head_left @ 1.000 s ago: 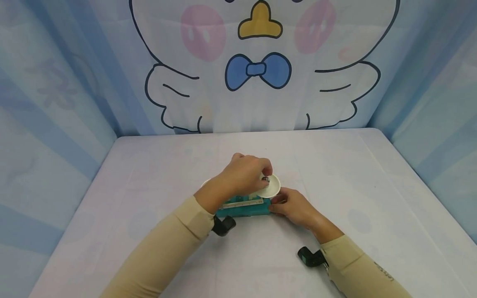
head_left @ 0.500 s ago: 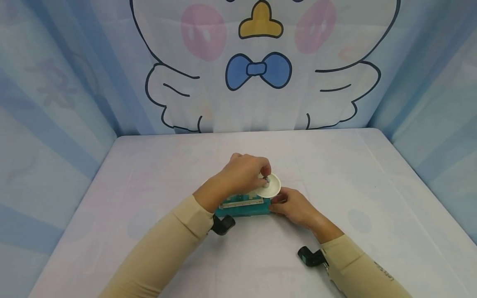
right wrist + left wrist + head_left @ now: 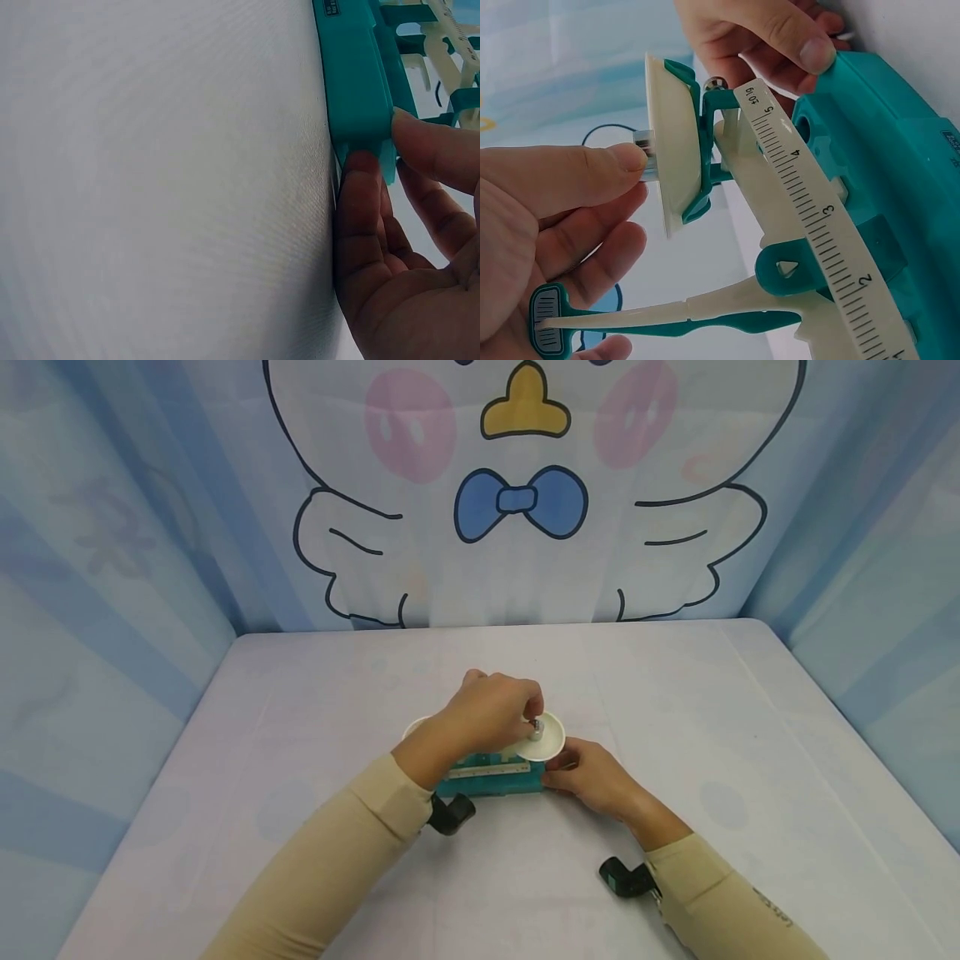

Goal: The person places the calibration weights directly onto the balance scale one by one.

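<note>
A teal balance scale with cream pans stands mid-table. My left hand reaches across it to the right-hand pan. Between thumb and fingers it pinches a small silver metal weight, upright, its base at the pan's surface. Whether the pan bears its load cannot be told. My right hand holds the right end of the base, thumb on top and fingers at the end face. A graduated beam runs along the front of the scale. The other pan is mostly hidden behind my left wrist.
The scale's pointer stands up close to my left fingers. A ball-ended screw sits near the right pan. White cloth covers the table, and a printed curtain rises behind its far edge.
My left hand has shifted very slightly left, and the weight has come down to the pan. The right pan sits slightly lower; more of the left pan shows. My right hand stays put.
</note>
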{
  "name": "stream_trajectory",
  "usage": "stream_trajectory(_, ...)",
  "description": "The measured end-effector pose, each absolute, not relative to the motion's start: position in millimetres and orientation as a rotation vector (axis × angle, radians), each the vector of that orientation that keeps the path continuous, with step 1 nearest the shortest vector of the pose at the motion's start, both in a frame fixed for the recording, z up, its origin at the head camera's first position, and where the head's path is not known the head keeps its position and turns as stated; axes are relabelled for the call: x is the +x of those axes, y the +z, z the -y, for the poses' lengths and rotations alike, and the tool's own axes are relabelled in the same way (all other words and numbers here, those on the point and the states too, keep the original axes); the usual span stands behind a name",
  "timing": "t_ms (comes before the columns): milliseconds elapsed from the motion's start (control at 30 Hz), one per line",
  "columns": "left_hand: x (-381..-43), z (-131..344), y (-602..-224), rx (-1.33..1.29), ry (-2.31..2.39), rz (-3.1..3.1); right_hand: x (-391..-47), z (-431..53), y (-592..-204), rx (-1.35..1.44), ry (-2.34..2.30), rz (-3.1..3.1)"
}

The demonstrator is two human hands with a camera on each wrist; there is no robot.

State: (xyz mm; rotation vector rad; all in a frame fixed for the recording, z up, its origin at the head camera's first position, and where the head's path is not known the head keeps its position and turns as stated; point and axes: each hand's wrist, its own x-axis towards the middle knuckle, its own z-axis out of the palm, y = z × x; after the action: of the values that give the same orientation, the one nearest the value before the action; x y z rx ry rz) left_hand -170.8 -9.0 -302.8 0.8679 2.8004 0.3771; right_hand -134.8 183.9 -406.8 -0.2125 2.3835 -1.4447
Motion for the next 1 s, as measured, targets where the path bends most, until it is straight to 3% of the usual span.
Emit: stream_trajectory(1000, -170.2, 13.5, -300.8, 0.864, 0.509, -2.732, -134.6, -184.4, -408.3, -0.199, -1.443, -2.394)
